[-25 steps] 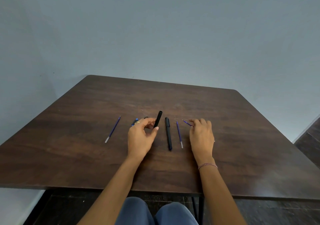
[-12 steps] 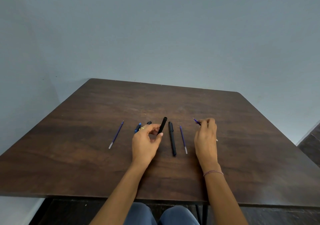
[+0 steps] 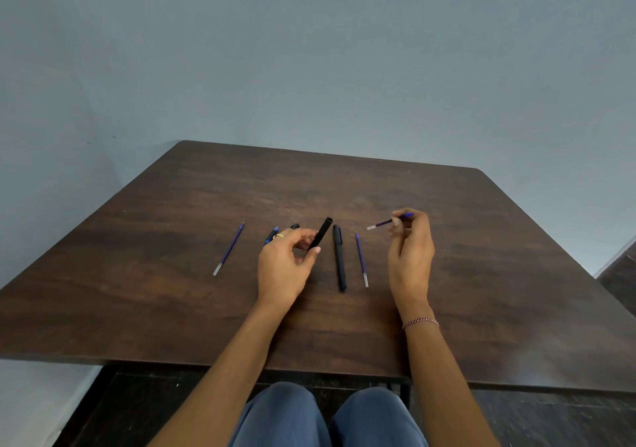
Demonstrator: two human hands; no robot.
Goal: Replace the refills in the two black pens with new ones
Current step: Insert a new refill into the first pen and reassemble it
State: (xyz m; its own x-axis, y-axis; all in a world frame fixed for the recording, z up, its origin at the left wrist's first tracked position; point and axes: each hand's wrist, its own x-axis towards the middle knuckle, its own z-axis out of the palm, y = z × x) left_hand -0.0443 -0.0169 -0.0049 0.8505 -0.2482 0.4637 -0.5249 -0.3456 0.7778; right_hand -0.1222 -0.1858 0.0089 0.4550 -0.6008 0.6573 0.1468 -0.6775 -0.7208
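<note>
Plainly, these are light, slim parts that want fingertips rather than force. The left hand (image 3: 285,267) grips the open black barrel (image 3: 321,235) low on its body between thumb and fingers, its open mouth tilted up and away. The right hand (image 3: 411,257) pinches a purple refill (image 3: 383,223) near one end, the pale end pointing left toward the barrel but apart from it. That refill is a thin tube, likely to flex if pushed off-line, so it is best held close to the entering end and fed straight. The barrel looks stiff, smooth and perhaps a little slippery. The second black pen (image 3: 339,257) lies whole on the desk (image 3: 137,291) between the hands, another refill (image 3: 361,261) just beside it on the right, a third refill (image 3: 229,250) well to the left. Behind the left hand sit a blue-tipped piece (image 3: 272,235) and a small black piece (image 3: 295,226), possibly pen parts, though too small to tell. Everything lies mid-desk, well away from the edges, yet round parts may roll. Bare wood lies beyond and to the right, which leaves room to move.
</note>
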